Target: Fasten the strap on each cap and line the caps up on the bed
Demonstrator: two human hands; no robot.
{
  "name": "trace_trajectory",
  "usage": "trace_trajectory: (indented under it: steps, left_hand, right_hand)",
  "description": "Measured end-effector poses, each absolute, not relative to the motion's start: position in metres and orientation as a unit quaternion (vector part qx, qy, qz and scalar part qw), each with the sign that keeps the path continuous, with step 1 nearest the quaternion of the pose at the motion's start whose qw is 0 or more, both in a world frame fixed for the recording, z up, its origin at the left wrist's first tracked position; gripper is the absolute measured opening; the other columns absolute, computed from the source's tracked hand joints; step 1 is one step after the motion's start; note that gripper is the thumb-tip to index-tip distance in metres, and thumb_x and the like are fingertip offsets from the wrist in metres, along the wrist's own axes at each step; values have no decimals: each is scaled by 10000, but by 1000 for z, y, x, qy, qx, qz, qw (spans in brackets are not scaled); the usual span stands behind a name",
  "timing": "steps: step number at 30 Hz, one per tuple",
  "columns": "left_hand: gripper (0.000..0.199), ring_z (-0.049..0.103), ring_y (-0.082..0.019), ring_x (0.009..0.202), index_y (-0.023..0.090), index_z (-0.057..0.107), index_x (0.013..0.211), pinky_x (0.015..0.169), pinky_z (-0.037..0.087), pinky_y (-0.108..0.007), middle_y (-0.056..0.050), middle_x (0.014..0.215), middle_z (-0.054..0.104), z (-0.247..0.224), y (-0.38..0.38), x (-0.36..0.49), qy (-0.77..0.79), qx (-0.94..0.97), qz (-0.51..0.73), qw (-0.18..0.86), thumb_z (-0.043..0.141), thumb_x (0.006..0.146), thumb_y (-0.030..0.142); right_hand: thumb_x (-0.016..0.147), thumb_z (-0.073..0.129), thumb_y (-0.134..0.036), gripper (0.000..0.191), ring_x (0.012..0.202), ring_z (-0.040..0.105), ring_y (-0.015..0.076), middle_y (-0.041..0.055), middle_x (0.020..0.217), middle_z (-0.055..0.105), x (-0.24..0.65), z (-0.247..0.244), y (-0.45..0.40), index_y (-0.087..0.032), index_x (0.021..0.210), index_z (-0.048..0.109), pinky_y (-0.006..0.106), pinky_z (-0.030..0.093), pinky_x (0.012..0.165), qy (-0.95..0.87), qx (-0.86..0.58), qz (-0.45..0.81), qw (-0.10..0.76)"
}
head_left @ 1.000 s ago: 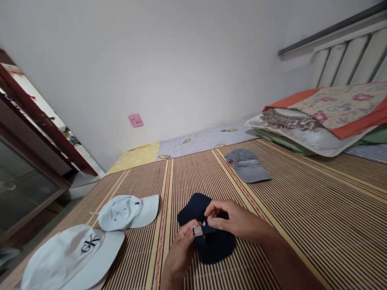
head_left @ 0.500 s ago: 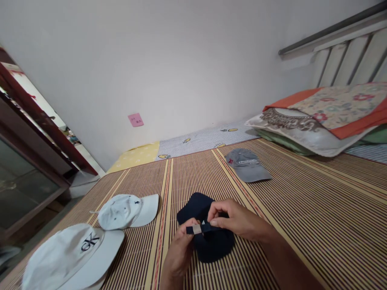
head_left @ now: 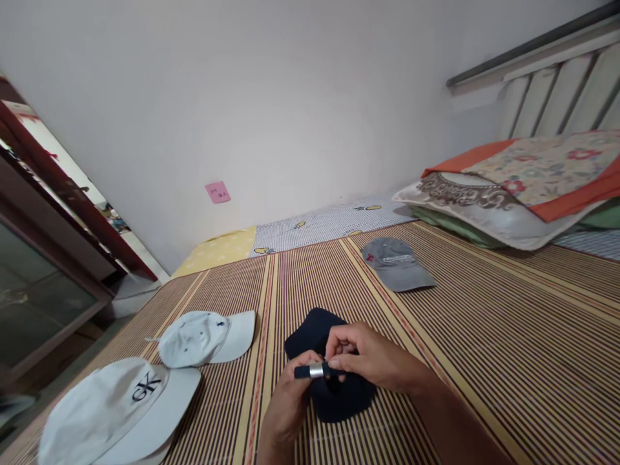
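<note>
A dark navy cap (head_left: 346, 399) lies on the striped mat, its back strap (head_left: 302, 372) raised toward me. The strap carries a shiny metal buckle (head_left: 316, 370). My left hand (head_left: 287, 405) is closed on the strap beside the buckle, at its left end. On the other side, my right hand (head_left: 364, 354) pinches the strap just right of the buckle, thumb against fingers. Parts of the cap are hidden behind both hands.
Two white caps, one with a small logo (head_left: 201, 339) and one with large letters (head_left: 111, 413), lie at left. A grey cap (head_left: 394, 261) is beyond my right hand. Pillows (head_left: 508, 194) are stacked at far right. A pink note (head_left: 217, 192) is on the wall.
My right hand has shifted slightly left along the strap, closer to the buckle. The buckle has tilted and now shines brighter. The other caps stay in place.
</note>
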State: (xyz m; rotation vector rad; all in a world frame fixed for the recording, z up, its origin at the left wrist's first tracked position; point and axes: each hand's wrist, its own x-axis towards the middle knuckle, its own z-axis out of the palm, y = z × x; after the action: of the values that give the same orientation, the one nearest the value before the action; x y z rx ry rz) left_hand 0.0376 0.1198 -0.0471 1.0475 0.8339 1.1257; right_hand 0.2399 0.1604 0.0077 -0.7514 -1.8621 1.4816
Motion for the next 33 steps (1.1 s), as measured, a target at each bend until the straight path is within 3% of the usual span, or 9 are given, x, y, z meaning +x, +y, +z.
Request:
trace_trajectory:
  steps: [6,17,21,25,28,30,33]
  left_hand:
    - [450,325,-147,691,165,613,715,640,285,-269,14,692,463,-43,120,38,380,468,496,625,793,748,576]
    - [326,307,-149,712,176,578,720,651,274,-267,13,708,439,-54,123,36,395,484,480,616,724,854,435]
    - [344,305,-149,704,172,575,727,645,273,-273,8,710,450,-53,124,38,398,486,478,614,726,842,459]
    - [367,260,-145,682,187,542,716,624,256,-273,32,687,387,-49,124,38,401,484,491,603,721,842,483]
    - [370,246,-144,670,190,538,712,610,245,-274,37,681,370,-48,123,38,402,487,497,596,700,869,483]
    - [373,248,-143,667,189,548,719,607,243,-274,37,683,376,-47,123,38,400,488,503,591,689,879,495]
    - [370,258,-144,670,188,560,724,608,249,-272,36,686,378,-47,122,38,398,489,508,587,711,855,499]
  right_hand:
    - [804,684,-152,25,601,624,122,-24,650,656,244,9,161,-175,809,690,230,437,584,-724,-306,538,304]
    - [806,684,-165,33,572,586,115,-35,613,632,232,9,158,-176,784,663,218,392,536,-718,-321,529,319]
    - [812,679,-165,40,584,593,115,-36,629,635,231,11,157,-176,780,657,225,410,559,-716,-315,537,316]
    - [829,692,-209,39,708,634,139,-6,762,695,240,14,160,-180,856,695,254,466,659,-728,-312,521,319]
    - [752,756,-169,226,849,680,177,14,903,745,250,15,162,-200,973,727,288,498,767,-742,-316,506,304]
    - [717,759,-136,269,861,687,188,14,908,748,254,16,163,-204,977,740,294,496,770,-749,-324,497,295]
    - [724,706,-114,187,820,671,183,11,837,730,255,16,163,-198,884,753,294,484,745,-749,-335,486,300]
